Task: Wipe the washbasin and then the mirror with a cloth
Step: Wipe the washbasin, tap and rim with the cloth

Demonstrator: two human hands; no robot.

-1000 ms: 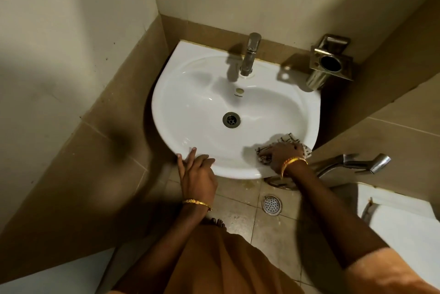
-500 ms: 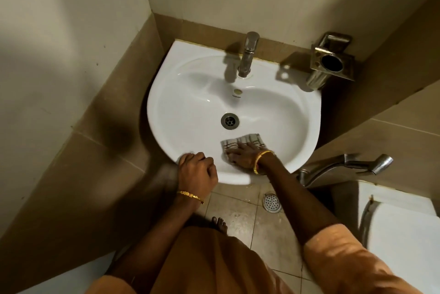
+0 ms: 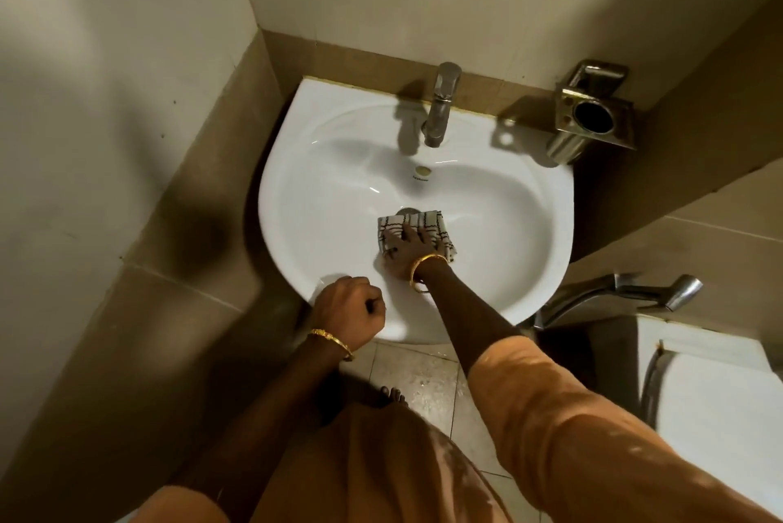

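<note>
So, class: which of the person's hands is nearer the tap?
Right. The right hand presses the cloth inside the basin below the tap; the left hand rests fisted on the front rim.

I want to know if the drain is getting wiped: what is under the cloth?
The cloth lies flat on the basin floor under the right hand. Only the drain's far edge shows; the rest is covered.

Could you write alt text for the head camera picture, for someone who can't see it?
Seen from above, a right hand presses a checked cloth into a white washbasin, covering most of the drain. The left hand, fisted, rests on the front rim below the tap.
</note>
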